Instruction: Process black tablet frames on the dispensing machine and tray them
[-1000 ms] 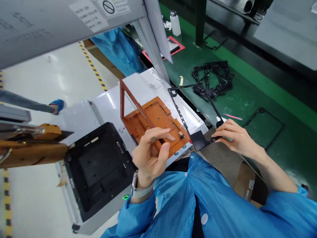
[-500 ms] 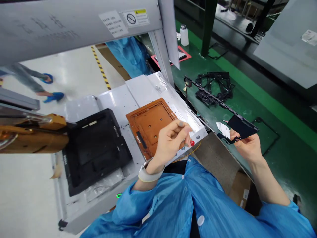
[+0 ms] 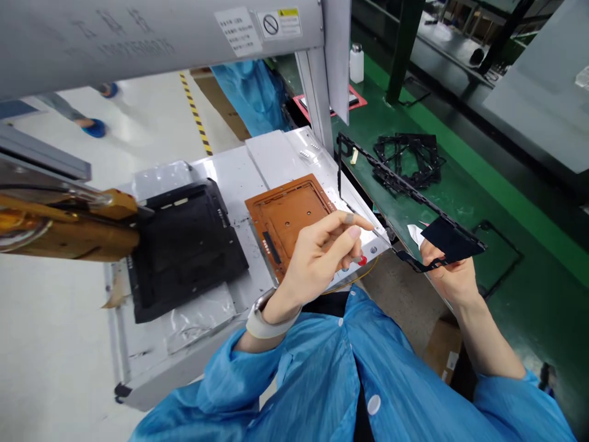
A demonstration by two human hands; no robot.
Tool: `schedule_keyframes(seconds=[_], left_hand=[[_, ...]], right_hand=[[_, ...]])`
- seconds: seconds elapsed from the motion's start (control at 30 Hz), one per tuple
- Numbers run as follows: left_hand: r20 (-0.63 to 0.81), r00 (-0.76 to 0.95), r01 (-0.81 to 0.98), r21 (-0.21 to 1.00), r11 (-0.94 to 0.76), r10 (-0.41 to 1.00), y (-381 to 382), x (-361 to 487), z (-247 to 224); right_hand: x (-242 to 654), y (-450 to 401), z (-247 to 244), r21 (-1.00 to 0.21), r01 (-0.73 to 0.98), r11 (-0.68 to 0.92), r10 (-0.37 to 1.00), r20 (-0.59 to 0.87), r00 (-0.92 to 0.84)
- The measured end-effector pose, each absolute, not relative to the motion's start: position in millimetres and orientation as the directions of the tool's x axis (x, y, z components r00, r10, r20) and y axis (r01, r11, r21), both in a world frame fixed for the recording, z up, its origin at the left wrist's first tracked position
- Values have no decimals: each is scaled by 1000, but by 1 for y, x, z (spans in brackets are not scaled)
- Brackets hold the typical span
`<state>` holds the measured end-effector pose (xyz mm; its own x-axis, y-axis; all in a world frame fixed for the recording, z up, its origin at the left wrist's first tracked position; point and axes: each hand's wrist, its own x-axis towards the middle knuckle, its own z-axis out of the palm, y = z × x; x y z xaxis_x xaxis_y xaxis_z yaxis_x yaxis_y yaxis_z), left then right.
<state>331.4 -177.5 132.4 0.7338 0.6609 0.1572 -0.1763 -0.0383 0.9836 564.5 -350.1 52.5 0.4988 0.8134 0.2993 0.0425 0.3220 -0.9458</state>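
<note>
My right hand [image 3: 453,276] grips a thin black rectangular plastic frame [image 3: 405,187] by its near right corner, holding it tilted over the gap between the machine and the green bench. A dark panel [image 3: 448,238] covers that corner, and a white scrap [image 3: 415,234] shows beside my fingers. My left hand [image 3: 329,245], fingers curled, is at the frame's thin near side. Its index fingertip overlaps that side; whether anything is pinched is hidden. Behind this hand lies an orange-brown fixture plate [image 3: 292,227] with a rectangular recess.
A black fixture plate [image 3: 184,252] sits left on the white machine table [image 3: 225,162], beside a brass-coloured cylinder [image 3: 69,236]. Several black frames [image 3: 407,159] lie piled on the green bench [image 3: 464,190]. A red button [image 3: 362,261] is by my left hand. A grey beam [image 3: 151,46] spans above.
My left hand has moved right to the black frame's thin side, its index finger now stretched further out. My right hand still holds the frame, which has turned slightly. The whole view has shifted.
</note>
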Motion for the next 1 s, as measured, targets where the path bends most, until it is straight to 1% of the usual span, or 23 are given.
schedule_keyframes(seconds=[0.07,0.17,0.2,0.27,0.37,0.43,0.57,0.73,0.87,1.0], left_hand=[[92,753,-87,995,-40,651,-186,322,123],[-52,808,27,998,52,587,-202,312,103],[-76,816,35,996,82,572,-206,311,98],[-59,810,6,996,92,583,-211,312,94],[46,797,-56,998,-2,602,-208,316,103],[73,833,-53,997,-52,549,-205,317,112],[40,916,10,992,-123,399,-206,316,119],[54,928,64,951,-302,369,-208,315,116],[43,951,93,905,-414,306,-204,315,118],[48,966,89,862,-499,256,-204,315,121]], right_hand=[[564,-353,49,-956,77,283,817,282,502],[560,-355,42,-963,83,257,825,264,499],[558,-355,40,-962,71,263,829,263,493],[554,-354,36,-960,46,276,834,263,484],[549,-350,37,-962,53,269,839,261,478],[545,-346,44,-959,76,274,841,277,464],[534,-333,66,-944,167,284,865,328,379],[521,-319,83,-903,292,314,869,398,295],[521,-313,87,-887,338,315,875,409,259],[523,-310,90,-857,367,362,845,468,258]])
